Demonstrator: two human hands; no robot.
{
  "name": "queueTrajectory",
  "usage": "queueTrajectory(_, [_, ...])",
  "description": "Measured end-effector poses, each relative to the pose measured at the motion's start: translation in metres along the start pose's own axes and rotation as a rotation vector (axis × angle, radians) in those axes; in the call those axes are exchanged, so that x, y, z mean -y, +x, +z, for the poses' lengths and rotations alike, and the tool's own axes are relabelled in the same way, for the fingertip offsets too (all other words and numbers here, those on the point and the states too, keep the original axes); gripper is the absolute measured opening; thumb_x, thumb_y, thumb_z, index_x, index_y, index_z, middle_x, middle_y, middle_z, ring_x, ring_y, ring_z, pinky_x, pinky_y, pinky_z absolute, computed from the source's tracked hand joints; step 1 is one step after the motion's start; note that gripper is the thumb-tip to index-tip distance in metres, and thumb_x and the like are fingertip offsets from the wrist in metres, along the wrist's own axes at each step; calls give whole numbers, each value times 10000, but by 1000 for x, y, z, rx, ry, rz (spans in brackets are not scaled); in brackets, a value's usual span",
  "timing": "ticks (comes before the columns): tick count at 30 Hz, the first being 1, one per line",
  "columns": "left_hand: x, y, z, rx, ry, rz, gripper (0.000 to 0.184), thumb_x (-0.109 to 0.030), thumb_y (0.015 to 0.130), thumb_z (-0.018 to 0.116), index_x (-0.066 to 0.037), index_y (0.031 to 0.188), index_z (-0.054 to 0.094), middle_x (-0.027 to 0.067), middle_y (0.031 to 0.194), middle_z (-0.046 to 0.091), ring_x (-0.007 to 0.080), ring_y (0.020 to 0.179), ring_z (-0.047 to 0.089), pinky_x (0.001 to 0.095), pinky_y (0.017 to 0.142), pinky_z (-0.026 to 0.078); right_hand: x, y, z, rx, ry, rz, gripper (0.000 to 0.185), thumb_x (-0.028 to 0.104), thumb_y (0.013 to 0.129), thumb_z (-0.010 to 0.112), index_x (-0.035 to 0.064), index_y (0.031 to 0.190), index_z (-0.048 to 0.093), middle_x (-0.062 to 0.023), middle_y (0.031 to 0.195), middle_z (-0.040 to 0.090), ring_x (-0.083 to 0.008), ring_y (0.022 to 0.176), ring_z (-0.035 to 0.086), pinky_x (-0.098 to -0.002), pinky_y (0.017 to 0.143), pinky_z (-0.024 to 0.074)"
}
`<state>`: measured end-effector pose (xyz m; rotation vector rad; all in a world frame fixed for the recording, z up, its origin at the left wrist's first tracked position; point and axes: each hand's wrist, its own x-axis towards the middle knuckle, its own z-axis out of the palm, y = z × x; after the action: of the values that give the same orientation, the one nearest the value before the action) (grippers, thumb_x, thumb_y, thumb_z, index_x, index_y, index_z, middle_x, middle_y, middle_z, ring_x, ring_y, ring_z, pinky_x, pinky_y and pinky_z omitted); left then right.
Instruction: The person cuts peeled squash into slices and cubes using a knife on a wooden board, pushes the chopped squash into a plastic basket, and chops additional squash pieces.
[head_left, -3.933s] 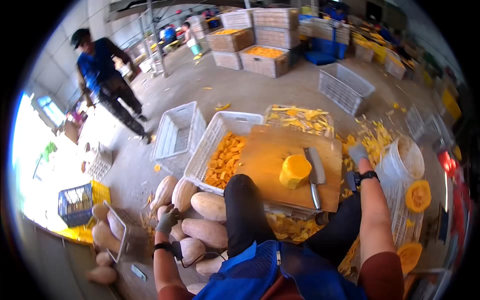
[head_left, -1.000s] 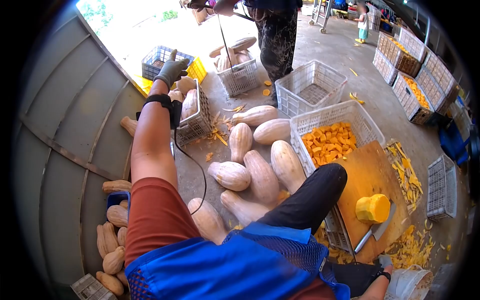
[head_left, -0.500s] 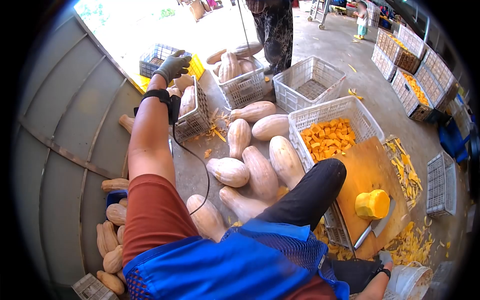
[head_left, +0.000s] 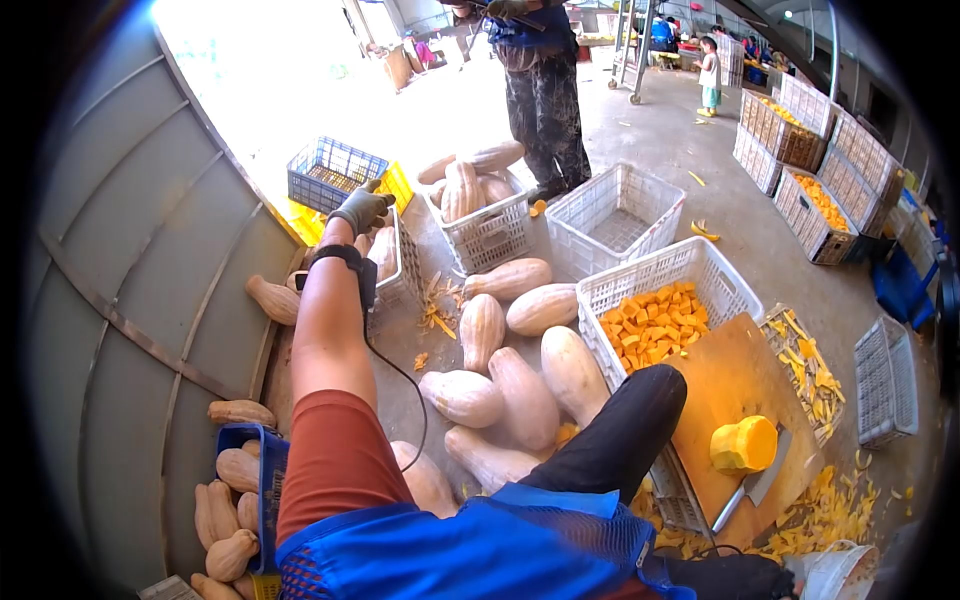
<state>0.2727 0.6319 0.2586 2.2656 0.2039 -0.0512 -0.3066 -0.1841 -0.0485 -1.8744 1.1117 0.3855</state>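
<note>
Reaching forward, the gloved left grip [head_left: 364, 207] is opening loosely, its fingers slightly bent and holding nothing that shows. Pale squashes [head_left: 384, 250] are lying in a white crate [head_left: 408, 265] just below it; whether it is touching them, one cannot tell. Beyond the grip, a navy crate [head_left: 308, 186] is sitting near a yellow crate [head_left: 397, 186]. To its right, a second white crate [head_left: 497, 242] is holding heaped squashes [head_left: 462, 190], and a person [head_left: 545, 95] is standing behind that. Loose squashes [head_left: 525, 398] are lying on the floor [head_left: 395, 335], below and right of the grip. Farther right, orange cubes [head_left: 655, 325] are filling part of a third white crate [head_left: 738, 292], while a peeled squash piece [head_left: 743, 445] is resting beside a knife [head_left: 764, 482] on a cutting board [head_left: 705, 400]. The right grip is staying out of view, its state impossible to tell.
</note>
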Motion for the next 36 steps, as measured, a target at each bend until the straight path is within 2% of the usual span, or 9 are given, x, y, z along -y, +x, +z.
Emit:
queueTrajectory(11, [30,-46,50,-373,-337,141,757,-314,772,695,-90,1366,282,122,831,603,219,583,578,326,421,431,123,60,-82,-287,-102,-339,221,159,855,525,2,959,642,-72,852,654,-194,751,596,-320,661,480])
queueTrajectory(16, [162,-121,-26,-628,-472,-261,768,-285,749,701,-67,1345,270,150,889,595,218,543,567,327,374,402,247,93,-135,-365,-213,-534,222,164,862,522,6,964,640,-64,849,649,-185,750,591,-313,661,477])
queueTrajectory(18, [199,-208,-54,-860,-516,-389,607,-355,827,636,-210,1330,328,90,947,563,209,588,568,344,467,374,291,103,-143,-380,-244,-592,223,167,864,521,8,966,640,-61,848,647,-182,750,588,-311,661,475])
queueTrajectory(22, [432,-390,-136,-1368,-571,-824,511,-349,796,623,-154,1255,510,113,1245,543,300,925,604,452,768,459,357,114,-152,-395,-294,-670,224,171,869,518,12,969,639,-54,846,642,-176,750,584,-306,662,472])
queueTrajectory(25, [421,-539,-77,-1560,-502,-1019,483,-273,784,615,-63,1210,531,126,1171,586,271,944,612,403,800,473,382,120,-161,-413,-307,-693,225,175,873,517,14,972,638,-49,844,639,-171,750,581,-303,662,470])
queueTrajectory(28, [394,-610,-14,-1616,-615,-1122,457,-198,772,606,28,1165,552,139,1097,630,241,963,621,353,831,488,403,118,-167,-432,-323,-721,225,178,877,515,17,975,638,-45,843,635,-166,749,577,-299,662,468])
queueTrajectory(29, [431,-618,-8,-1626,-883,-1111,507,-267,838,537,-155,1323,440,57,1290,496,291,1136,508,484,909,407,410,116,-169,-437,-321,-732,226,179,878,514,18,976,637,-43,842,634,-164,749,576,-298,662,467])
queueTrajectory(31, [451,-607,7,-1479,-925,-1302,503,-327,835,550,-170,1301,442,105,1262,500,300,1116,509,476,910,379,415,110,-177,-463,-320,-743,226,182,881,513,19,978,637,-40,841,632,-161,749,574,-295,662,466])
queueTrajectory(36, [397,-503,6,-1154,-793,-1089,534,-356,851,544,-194,1332,378,130,1243,516,347,1073,546,488,860,399,391,103,-203,-542,-230,-750,227,187,887,510,24,982,636,-32,838,626,-153,749,569,-289,662,462])
